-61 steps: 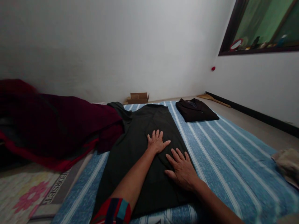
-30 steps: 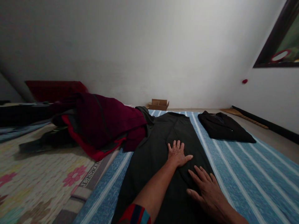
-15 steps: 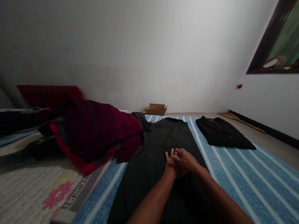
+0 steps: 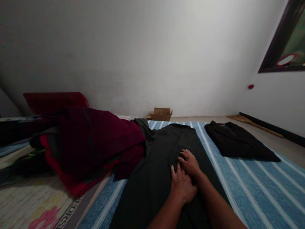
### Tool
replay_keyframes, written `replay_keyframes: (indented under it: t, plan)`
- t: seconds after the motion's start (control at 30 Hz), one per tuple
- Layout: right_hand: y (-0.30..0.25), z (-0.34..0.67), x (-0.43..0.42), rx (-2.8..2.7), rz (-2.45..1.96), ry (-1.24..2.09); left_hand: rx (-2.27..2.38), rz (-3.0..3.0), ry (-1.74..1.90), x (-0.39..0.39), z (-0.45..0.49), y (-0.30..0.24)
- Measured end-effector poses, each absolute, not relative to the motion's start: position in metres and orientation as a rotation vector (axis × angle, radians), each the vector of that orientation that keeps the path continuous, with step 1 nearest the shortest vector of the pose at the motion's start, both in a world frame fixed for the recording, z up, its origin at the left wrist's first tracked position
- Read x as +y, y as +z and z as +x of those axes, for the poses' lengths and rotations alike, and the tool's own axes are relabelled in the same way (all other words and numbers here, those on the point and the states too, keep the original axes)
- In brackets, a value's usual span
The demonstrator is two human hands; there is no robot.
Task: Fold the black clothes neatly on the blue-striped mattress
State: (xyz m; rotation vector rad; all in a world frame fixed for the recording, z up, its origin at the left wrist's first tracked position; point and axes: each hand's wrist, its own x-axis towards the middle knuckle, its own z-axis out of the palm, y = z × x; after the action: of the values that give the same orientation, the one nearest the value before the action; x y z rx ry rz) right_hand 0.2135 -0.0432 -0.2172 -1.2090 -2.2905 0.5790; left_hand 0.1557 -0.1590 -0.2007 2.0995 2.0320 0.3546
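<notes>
A dark grey-green long-sleeved shirt lies stretched out in front of me, its collar at the far end. On its left, a sleeve runs out beside a maroon garment. My left hand rests flat on the shirt with fingers apart. My right hand touches the cloth just beyond and to the right of it, fingers loosely bent and spread. The two hands overlap slightly, and neither grips anything that I can see.
A heap with the maroon garment and a red-edged one sits at left. A folded dark garment lies at right on the blue striped sheet. A cardboard box stands by the wall.
My right hand has moved forward off the left one and its fingers have spread on the shirt. My left hand is slightly nearer to me. The view has shifted a little.
</notes>
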Motion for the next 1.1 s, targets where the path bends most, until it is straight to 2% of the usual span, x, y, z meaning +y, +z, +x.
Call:
replay_keyframes:
  t: [0.53,0.77,1.1]
  plan:
    - [-0.234,0.219,-0.035,-2.169,-1.155,0.568,2.038,1.929,0.457,-0.157,0.144,-0.190]
    - [-0.232,0.221,-0.039,-2.226,-1.172,0.536,2.166,1.945,0.316,-0.159,0.123,-0.189]
    - [-0.235,0.228,-0.040,-2.267,-1.196,0.502,2.095,1.895,0.267,-0.178,0.110,-0.190]
